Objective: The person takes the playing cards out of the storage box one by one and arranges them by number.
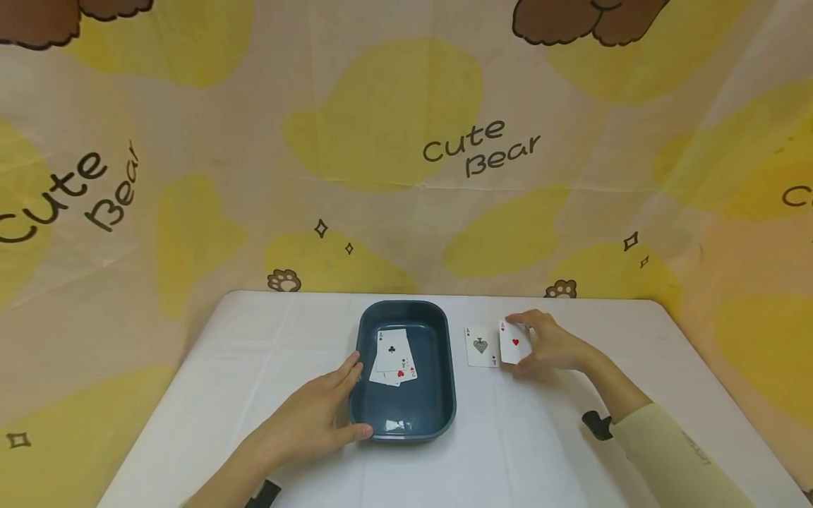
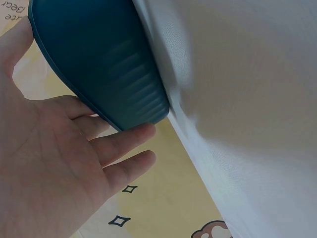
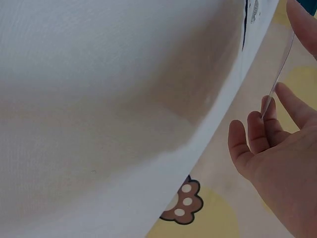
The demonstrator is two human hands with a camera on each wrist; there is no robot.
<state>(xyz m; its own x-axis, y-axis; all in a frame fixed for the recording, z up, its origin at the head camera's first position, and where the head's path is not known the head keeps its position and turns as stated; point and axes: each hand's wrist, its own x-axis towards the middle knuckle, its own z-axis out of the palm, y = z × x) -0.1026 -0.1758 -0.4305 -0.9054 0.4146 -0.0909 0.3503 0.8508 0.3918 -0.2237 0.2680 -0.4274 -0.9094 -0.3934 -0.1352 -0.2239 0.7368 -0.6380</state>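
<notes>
A dark blue rectangular tray [image 1: 452,384] stands on the table with several overlapping playing cards inside, an ace of clubs [image 1: 386,358] on top. My left hand [image 1: 311,413] lies along the tray's left side, its fingers nearly straight and spread against the outer wall, its thumb at the near left corner. To the tray's right, an ace of spades [image 1: 476,355] lies face up on the tabletop. My right hand [image 1: 552,346] pinches an ace of hearts [image 1: 512,353] by its edges, fingers at the far edge and thumb at the near one. In the right wrist view this card [image 3: 283,63] shows edge-on.
A white cloth covers the table [image 1: 546,451]. Behind it hangs a yellow and beige printed curtain [image 1: 394,233] with bear drawings and lettering. Dark wrist straps [image 1: 597,425] show on both arms.
</notes>
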